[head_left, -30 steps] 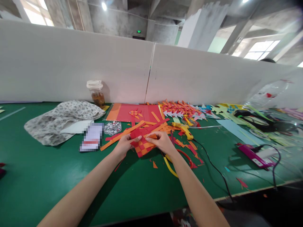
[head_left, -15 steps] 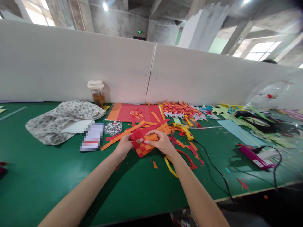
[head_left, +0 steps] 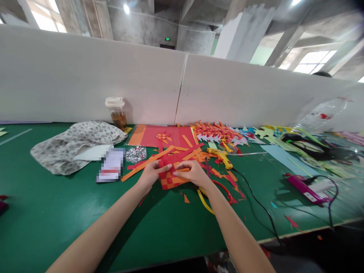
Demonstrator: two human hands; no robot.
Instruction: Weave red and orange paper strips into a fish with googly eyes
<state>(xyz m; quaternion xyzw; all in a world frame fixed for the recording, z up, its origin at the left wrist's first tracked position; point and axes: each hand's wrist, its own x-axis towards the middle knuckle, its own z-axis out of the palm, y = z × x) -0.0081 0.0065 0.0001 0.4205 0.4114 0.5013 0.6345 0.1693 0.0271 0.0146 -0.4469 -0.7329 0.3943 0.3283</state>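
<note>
Between my hands is a red and orange woven paper piece [head_left: 170, 182] with a checkered pattern, held just above the green table. My left hand [head_left: 152, 175] pinches its left side, thumb on top. My right hand [head_left: 193, 173] is closed on its upper right part, where orange strips show. Red and orange paper strips [head_left: 148, 164] lie loose behind the piece. Scissors with a red and yellow handle [head_left: 205, 201] rest under and beside my right forearm. Further back, a small woven paper fish [head_left: 163, 135] lies on red sheets [head_left: 178, 132].
A yellow glue gun [head_left: 223, 156] with a black cord lies right of the strips. Behind it is a pile of woven paper fish [head_left: 212, 129]. A phone [head_left: 110, 165], a bag of googly eyes [head_left: 136, 154], a lidded cup [head_left: 117, 113] and a magenta power strip [head_left: 307, 188] surround the work.
The woven piece has turned slightly and its lower edge lies more level. The fingers of both hands have shifted a little on it. Everything else stays in place.
</note>
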